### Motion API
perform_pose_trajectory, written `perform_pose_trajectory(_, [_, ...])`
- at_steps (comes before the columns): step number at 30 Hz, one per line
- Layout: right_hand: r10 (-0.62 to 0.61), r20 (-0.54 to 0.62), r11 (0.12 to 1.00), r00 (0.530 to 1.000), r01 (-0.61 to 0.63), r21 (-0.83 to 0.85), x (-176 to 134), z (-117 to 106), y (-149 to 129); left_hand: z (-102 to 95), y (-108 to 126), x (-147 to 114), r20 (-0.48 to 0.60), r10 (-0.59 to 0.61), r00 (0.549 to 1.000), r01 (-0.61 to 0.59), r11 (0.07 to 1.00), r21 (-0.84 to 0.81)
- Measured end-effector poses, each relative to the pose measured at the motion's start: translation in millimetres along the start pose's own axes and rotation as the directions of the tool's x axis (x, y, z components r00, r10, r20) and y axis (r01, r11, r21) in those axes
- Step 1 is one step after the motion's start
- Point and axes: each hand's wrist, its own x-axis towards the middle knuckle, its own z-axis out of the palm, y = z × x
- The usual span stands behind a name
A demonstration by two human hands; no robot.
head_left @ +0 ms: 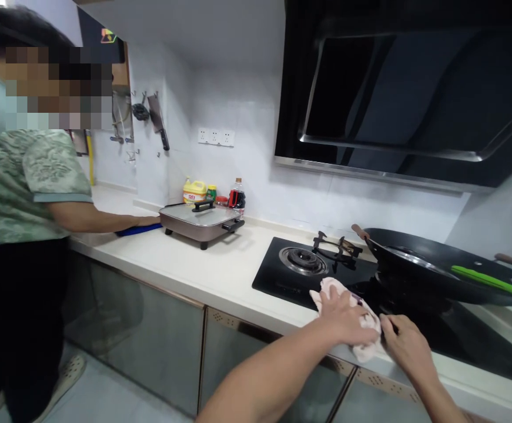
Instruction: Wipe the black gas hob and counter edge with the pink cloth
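Observation:
My left hand [346, 318] presses down on a pale pink cloth [367, 351] at the front edge of the black gas cooktop [273, 279]. Its fingers curve over the bunched cloth. Just right of the cloth, my right hand [408, 346] is closed, thumb and forefinger together by the cooktop's front edge; what they hold, if anything, is hidden. A burner [303, 260] lies exposed beyond my left hand, and a loose pot stand [337, 247] rests behind it. On the cooktop's right side is a large black wok [418, 264] with a bright green-handled utensil [489, 281] in it.
A range hood [383, 170] overhangs the cooktop. Left along the white counter [220, 273] stand a lidded electric pan [194, 226], a yellow jug [194, 191] and a dark sauce bottle [237, 197]. A co-worker [39, 176] stands at left, hand on a blue cloth [139, 230]. A cleaver [157, 120] hangs behind.

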Motion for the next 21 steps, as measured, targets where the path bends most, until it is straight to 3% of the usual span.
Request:
perform_pose_trajectory(3, [0.068,0.013,0.997,0.998,-0.069,0.026,2,0,6,4.3,3,0,-0.053,0.004,0.999,-0.003,1.0,0.026])
perform_pose_trajectory(6, [0.077,0.007,0.997,0.997,-0.076,-0.015,4,1,9,-7.0,-10,-11,-0.117,0.021,0.993,-0.017,0.999,0.029])
perform_pose_trajectory(9, [0.059,-0.016,0.998,0.998,-0.06,-0.034,6,4,9,-28.6,-38,-27,-0.163,-0.039,0.986,0.046,0.998,0.036])
perform_pose_trajectory(12, [0.052,-0.007,0.998,0.999,-0.052,-0.023,5,8,11,-57.1,-79,-45,-0.22,-0.161,0.962,0.175,0.984,0.044])
perform_pose_trajectory(15, [0.062,0.008,0.998,0.998,-0.062,-0.009,5,12,14,-91.6,-132,-74,-0.309,-0.296,0.904,0.328,0.943,0.056])
perform_pose_trajectory(21, [0.043,0.026,0.999,0.999,-0.042,-0.009,4,17,17,-164.7,-229,-169,-0.48,-0.512,0.713,0.607,0.793,0.056])
